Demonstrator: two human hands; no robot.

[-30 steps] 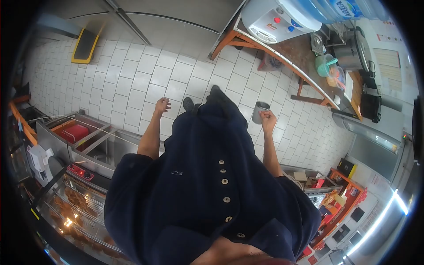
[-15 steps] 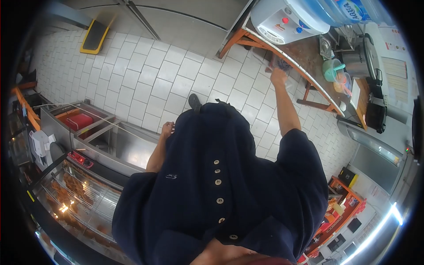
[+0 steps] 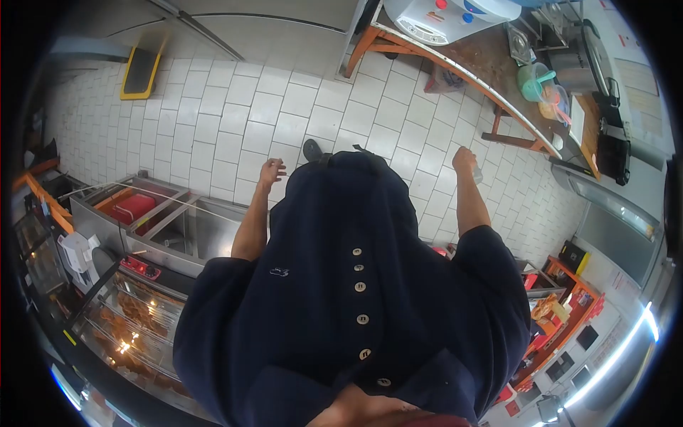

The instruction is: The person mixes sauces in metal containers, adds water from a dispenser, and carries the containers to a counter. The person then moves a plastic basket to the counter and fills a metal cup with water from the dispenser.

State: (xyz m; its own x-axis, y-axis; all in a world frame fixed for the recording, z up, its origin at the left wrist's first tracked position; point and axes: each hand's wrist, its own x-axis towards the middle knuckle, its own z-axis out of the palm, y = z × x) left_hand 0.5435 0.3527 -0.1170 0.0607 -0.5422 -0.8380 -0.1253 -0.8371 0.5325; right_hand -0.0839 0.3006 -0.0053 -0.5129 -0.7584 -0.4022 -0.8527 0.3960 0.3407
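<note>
My right hand (image 3: 464,161) is closed, held out over the floor near the wooden table. A small clear, see-through thing (image 3: 477,174) shows at its side, apparently gripped; it looks like thin plastic, but its kind is unclear. On the other side, my left hand (image 3: 272,171) hangs beside my dark shirt, fingers apart and loosely bent, with nothing in it. Near that hand lies the steel counter (image 3: 224,231) with its open wells.
A wooden table (image 3: 475,57) at upper right bears a water dispenser (image 3: 448,21), a green container (image 3: 532,82) and a pot. A bag (image 3: 445,80) sits beneath it. At lower left, a lit display case (image 3: 135,320) holds fried food. A yellow-edged sign (image 3: 144,67) stands on the tiles.
My right hand has drawn back from the table edge toward my body, the clear thing with it. My left hand has risen forward a little. The view has shifted slightly.
</note>
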